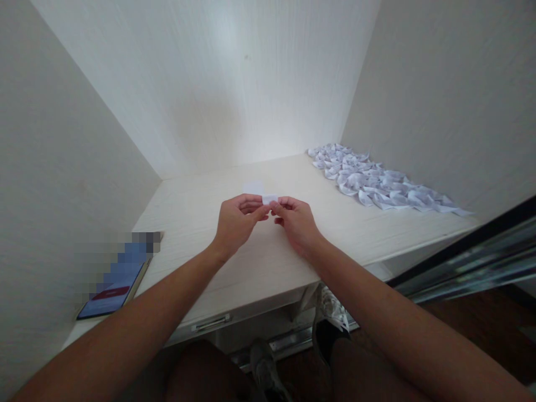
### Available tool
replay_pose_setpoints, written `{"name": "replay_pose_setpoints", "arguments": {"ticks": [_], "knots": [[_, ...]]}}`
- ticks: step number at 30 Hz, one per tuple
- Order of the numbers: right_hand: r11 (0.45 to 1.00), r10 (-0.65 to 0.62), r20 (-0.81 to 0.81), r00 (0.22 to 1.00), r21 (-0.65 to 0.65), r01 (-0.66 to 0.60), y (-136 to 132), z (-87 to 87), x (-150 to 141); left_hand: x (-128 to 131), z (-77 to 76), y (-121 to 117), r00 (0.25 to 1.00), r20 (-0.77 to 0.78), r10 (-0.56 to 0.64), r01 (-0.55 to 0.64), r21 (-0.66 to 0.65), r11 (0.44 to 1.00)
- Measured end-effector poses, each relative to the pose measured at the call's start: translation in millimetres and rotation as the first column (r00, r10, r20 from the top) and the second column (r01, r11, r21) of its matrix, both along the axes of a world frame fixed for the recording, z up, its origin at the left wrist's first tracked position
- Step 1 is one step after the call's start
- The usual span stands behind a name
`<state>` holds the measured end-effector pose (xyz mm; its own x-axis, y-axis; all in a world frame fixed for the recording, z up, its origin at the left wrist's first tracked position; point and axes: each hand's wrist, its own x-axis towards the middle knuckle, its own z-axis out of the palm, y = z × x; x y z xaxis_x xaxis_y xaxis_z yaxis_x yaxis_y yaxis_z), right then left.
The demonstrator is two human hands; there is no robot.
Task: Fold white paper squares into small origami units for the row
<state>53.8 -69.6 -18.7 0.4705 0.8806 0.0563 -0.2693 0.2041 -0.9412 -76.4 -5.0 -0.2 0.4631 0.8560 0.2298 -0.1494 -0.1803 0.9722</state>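
Small piece of white paper (270, 199) held up between the two hands, over the middle of the desk (255, 265). Left hand (240, 220): thumb and fingers closed narrowly on the paper's near left part, remaining fingers curled behind. Right hand (296, 219): thumb and forefinger pinching the right end, other fingers bent inward; thumb tips nearly meet. Folds in the piece too small to make out. Just beyond the left fingers, a pale sheet (253, 187) on the desk; probably more white paper, though it is faint against the pale surface. To the right, well apart from the hands, a long heap of folded white papers (377, 181) along the right panel (435, 106), running from the back corner towards the front edge. At the left edge, a phone (115, 287) with lit screen beside the left panel (71, 145), upper part pixelated. Plain back panel (251, 84) behind. Below the desk's front edge, a metal handle (211, 322) and the person's shoes (330, 310). Dark-edged frame (464, 262) at lower right.
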Motion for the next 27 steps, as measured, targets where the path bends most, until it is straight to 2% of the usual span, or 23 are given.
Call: {"name": "replay_pose_setpoints", "arguments": {"ticks": [3,7,11,15,23,27], "knots": [[0.997,0.07,-0.16,0.985,-0.012,-0.073,0,1.3,2,0,-4.0,0,0.999,-0.036,0.01,-0.006,0.111,0.994],[0.971,0.235,-0.341,0.91,0.048,-0.233,-2,4.7,2,2,-5.6,-5,0.995,0.009,0.096,-0.096,0.218,0.971],[0.949,0.315,-0.28,0.907,0.083,-0.304,-4,7.3,-1,2,-3.3,-9,0.987,0.024,0.158,-0.158,0.322,0.934],[0.952,0.307,-0.236,0.922,0.083,-0.296,-5,7.7,-2,-1,-3.2,-10,0.988,-0.023,0.155,-0.134,0.389,0.911],[0.964,0.262,-0.172,0.95,0.093,-0.249,-3,4.1,-4,-2,-6.3,-12,0.99,-0.044,0.135,-0.105,0.408,0.907],[0.969,0.242,-0.163,0.957,0.085,-0.231,-2,3.5,-4,1,-11.4,-12,0.991,-0.045,0.124,-0.1,0.352,0.931]]}}
